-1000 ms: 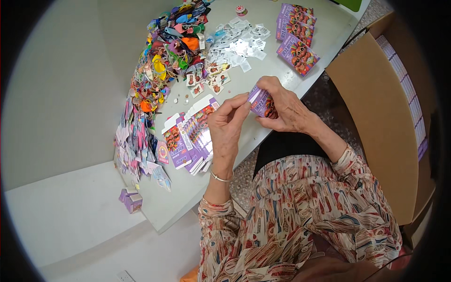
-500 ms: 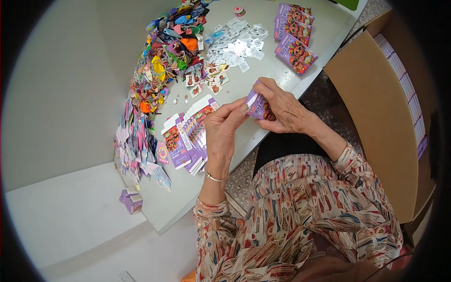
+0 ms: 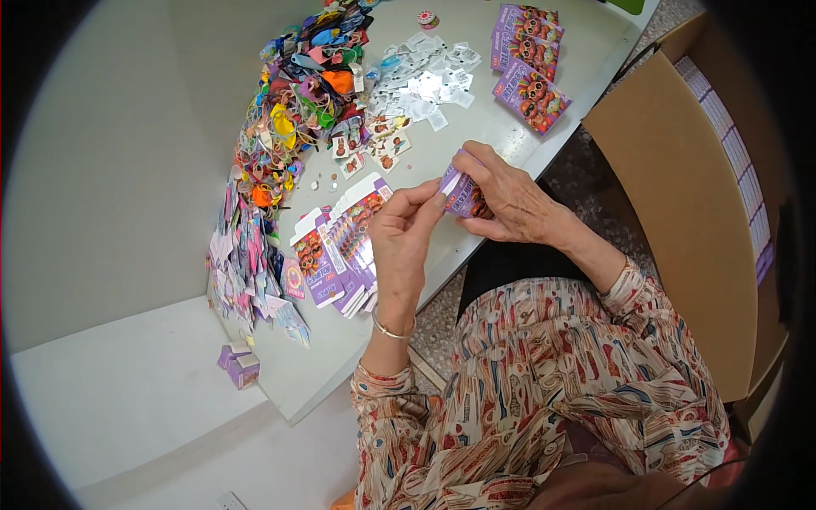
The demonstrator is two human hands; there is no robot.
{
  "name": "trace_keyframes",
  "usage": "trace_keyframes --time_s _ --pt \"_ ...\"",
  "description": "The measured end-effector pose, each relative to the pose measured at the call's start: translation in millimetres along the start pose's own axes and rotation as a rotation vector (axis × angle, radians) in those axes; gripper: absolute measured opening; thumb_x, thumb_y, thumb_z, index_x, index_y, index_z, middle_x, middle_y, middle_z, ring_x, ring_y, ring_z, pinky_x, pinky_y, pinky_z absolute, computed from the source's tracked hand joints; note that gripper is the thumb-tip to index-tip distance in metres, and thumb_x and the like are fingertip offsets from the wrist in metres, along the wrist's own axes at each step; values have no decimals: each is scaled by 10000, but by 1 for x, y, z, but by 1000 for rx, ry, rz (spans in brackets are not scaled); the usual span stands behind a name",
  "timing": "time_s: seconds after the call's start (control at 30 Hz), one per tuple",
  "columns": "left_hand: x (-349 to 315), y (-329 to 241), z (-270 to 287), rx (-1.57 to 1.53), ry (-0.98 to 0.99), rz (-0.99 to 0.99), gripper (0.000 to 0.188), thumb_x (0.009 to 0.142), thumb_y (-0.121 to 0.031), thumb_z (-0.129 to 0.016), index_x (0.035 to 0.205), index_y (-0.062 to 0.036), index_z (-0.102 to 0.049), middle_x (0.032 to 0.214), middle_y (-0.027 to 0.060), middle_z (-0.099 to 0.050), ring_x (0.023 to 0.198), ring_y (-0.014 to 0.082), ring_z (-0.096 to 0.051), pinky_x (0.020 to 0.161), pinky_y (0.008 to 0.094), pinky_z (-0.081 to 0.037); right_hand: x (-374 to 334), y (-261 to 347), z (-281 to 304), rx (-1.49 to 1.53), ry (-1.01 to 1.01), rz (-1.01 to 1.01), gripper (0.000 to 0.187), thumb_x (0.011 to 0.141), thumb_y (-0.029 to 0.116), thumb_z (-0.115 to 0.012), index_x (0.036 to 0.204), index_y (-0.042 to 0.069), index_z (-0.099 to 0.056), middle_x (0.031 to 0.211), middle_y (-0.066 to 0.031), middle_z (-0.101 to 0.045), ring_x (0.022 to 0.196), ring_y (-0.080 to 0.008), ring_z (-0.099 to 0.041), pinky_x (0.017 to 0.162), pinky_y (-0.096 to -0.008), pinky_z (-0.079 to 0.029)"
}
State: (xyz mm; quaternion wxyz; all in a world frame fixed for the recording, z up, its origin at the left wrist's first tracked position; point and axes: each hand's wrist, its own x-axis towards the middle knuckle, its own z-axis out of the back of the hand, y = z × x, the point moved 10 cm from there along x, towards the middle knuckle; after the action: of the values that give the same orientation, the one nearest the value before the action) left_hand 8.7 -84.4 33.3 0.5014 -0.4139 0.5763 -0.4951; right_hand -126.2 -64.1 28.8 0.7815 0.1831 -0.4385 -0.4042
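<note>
A small purple printed box [image 3: 460,196] is held between my two hands above the table's near edge. My right hand [image 3: 510,197] wraps round its right side, thumb below and fingers on top. At the box's left end, my left hand [image 3: 405,223] pinches a white-edged flap between thumb and fingertips. What is inside the box cannot be seen. Left of my left wrist lies a fanned stack of flat, unfolded box cartons [image 3: 340,246]. Several filled-looking purple boxes [image 3: 532,98] lie overlapping at the far right of the table.
Along the wall runs a heap of colourful small toys on cords [image 3: 285,127], with shiny pointed paper pieces [image 3: 251,255] nearer. White paper packets [image 3: 425,81] and small picture cards [image 3: 387,144] spread mid-table. A big cardboard carton [image 3: 680,212] of packed boxes stands right. A crumpled purple box [image 3: 239,365] sits left.
The hands and the box stay almost in place, with the left fingers still at the box's end. The whole view has shifted slightly.
</note>
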Motion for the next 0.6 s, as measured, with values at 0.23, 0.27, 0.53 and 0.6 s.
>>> trace_keyframes --time_s 0.23,0.27,0.53,0.6 --pt "6 -4 0 52 55 12 188 872 2 -651 1056 38 -657 945 79 -697 836 101 -649 758 208 -509 0 -1 0 20 23 26 860 726 194 -757 1394 67 -230 1327 -265 -376 1023 -458 -543 808 -450 -505" --pt "7 -5 1 53 55 12 188 872 2 -651 1056 38 -657 945 79 -697 836 101 -649 758 208 -509 1 0 0 23 25 30 858 726 192 -756 1394 67 -232 1330 -264 -376 1027 -459 -540 815 -451 -504" --pt "5 -2 4 84 59 32 163 882 -11 -642 1035 31 -678 932 53 -695 809 73 -634 746 198 -505 1 -1 -3 29 73 -3 856 711 186 -759 1392 64 -255 1339 -260 -372 1064 -453 -526 848 -446 -499" --pt "1 -2 3 124 35 -16 163 887 -16 -639 1038 32 -676 927 44 -692 806 65 -627 739 195 -499 2 0 -4 26 86 -16 857 706 186 -763 1391 64 -263 1339 -259 -372 1075 -452 -521 859 -444 -496"
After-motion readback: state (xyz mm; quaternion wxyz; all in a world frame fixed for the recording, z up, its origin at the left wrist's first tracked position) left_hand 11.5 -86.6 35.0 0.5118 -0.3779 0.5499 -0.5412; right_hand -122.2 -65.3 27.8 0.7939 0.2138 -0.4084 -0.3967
